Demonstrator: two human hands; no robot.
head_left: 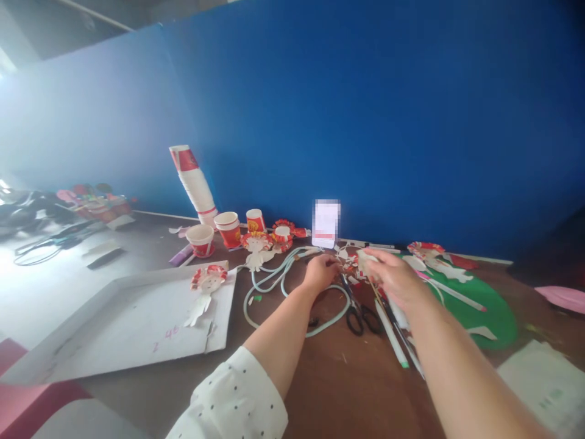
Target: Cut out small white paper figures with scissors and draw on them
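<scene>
Right hand [388,272] pinches pale scrap [367,258]; left hand [322,272] curled, hold unclear; scissors [354,319] between, cable [245,308] looped nearby.

From over there, one camera on the person's head looks forward and down: brown table [338,384] at six o'clock, blue partition [365,116] at twelve, left hand [321,272] near at five, right hand [393,275] at four.

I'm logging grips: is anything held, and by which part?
The right hand seems to hold a pale scrap, exact spot unclear; left hand: cannot tell.
</scene>
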